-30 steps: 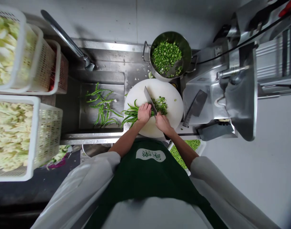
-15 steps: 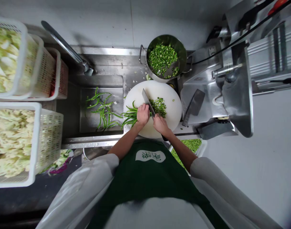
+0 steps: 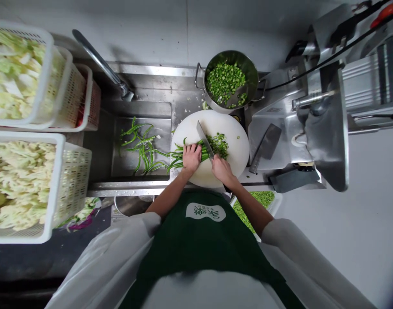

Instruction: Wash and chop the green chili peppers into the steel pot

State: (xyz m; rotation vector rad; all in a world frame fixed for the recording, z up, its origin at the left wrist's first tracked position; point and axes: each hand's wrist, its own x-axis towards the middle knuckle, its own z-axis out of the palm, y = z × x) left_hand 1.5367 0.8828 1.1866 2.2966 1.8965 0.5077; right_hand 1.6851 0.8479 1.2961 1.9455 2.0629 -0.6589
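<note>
My left hand [image 3: 191, 158] lies over a bundle of long green chilies [image 3: 175, 158] on the round white cutting board [image 3: 190, 122], its fingers bent and holding them down. In my right hand [image 3: 222, 171] is a kitchen knife [image 3: 205, 139], its blade slanting across the chilies with the tip pointing up and left. A short stretch of the chilies shows between my left fingers and the blade. Chopped green chili pieces [image 3: 221, 145] lie in a heap just right of the blade. Most of the knife's handle is hidden by my right hand.
More chilies [image 3: 146, 150] lie in the sink [image 3: 117, 128] at left. Behind the board stands a pot [image 3: 252, 77] of chopped chilies. A cleaver [image 3: 270, 141] rests at right. Baskets of cauliflower [image 3: 22, 184] and cabbage [image 3: 13, 77] stand far left; a faucet [image 3: 100, 64] overhangs the sink.
My left hand has slid left along the chilies, away from the blade, baring a stretch of them. The knife stays nearly in place on the board. The whole view has shifted slightly.
</note>
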